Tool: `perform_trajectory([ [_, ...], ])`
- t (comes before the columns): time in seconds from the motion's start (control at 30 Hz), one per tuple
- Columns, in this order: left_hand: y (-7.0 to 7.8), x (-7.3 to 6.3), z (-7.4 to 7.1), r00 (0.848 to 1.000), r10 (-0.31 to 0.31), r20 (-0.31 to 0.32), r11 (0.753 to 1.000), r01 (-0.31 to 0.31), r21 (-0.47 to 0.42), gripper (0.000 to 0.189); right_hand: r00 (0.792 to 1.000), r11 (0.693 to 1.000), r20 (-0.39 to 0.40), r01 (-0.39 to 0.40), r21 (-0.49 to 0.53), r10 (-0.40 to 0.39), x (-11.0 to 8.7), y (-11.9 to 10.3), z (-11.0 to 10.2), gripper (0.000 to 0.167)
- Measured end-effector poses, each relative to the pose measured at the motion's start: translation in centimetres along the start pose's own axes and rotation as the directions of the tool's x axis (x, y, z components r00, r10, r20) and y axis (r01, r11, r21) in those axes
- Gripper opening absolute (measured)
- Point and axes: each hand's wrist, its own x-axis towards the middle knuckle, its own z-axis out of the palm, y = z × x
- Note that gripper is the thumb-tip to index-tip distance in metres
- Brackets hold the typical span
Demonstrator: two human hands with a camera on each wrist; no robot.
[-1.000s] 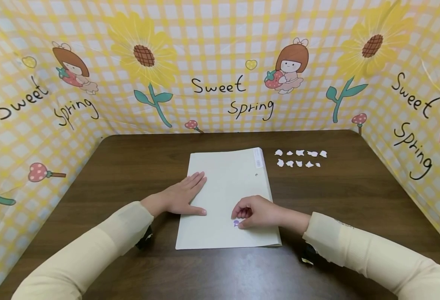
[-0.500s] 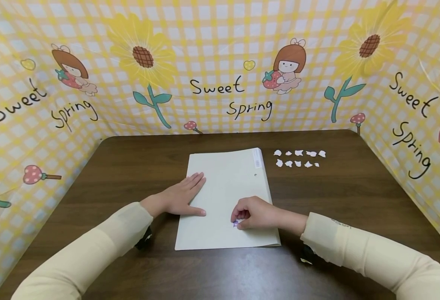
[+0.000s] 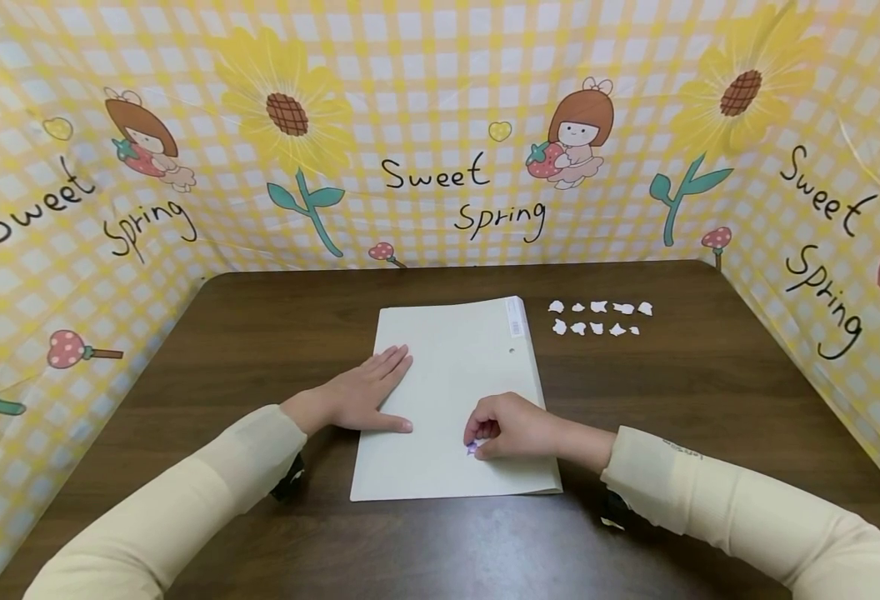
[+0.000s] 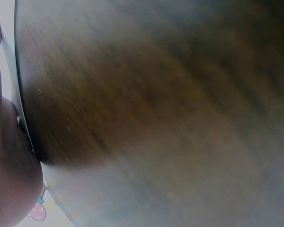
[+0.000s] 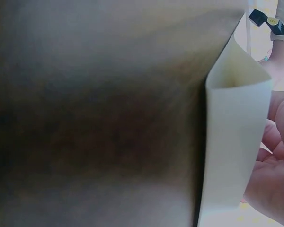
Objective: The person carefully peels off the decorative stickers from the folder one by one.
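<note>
A cream paper folder [image 3: 417,471] with a white label lies on the dark wooden table. My left hand [image 3: 368,393] rests flat on its left side, fingers straight and thumb spread. Low on the folder's right half, my right hand [image 3: 513,425] pinches a small purple-and-white cut-out [image 3: 472,448] between thumb and curled index finger. The fingers cover much of the cut-out, so its full shape is hidden. In the right wrist view the folder's gaping side edge [image 5: 234,132] stands beside the right hand [image 5: 281,156]. Only part of the left hand [image 4: 14,175] shows in the left wrist view.
Several small white irregular cut-outs [image 3: 598,307] lie in two rows on the table [image 3: 710,392], right of the folder's top. A yellow checked cloth [image 3: 440,83] with printed flowers and figures hangs behind the table and along both sides.
The right thumb and index finger have drawn closer together over the purple-and-white cut-out and now cover more of it. The left hand has stayed in place.
</note>
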Motion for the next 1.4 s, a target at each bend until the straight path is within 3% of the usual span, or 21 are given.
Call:
perform_trajectory([
  [0.93,-0.16,0.19,0.25,1.0,-0.005,0.0,1.0,0.005,0.003,0.112,0.998,0.998,0.045,0.042,-0.053,-0.039,0.16,-0.49,-0.24,0.011],
  [1.4,-0.19,0.15,0.17,1.0,-0.002,0.001,1.0,0.002,0.006,0.112,1.0,0.999,0.023,-0.019,0.037,0.018,0.49,-0.69,-0.28,0.015],
])
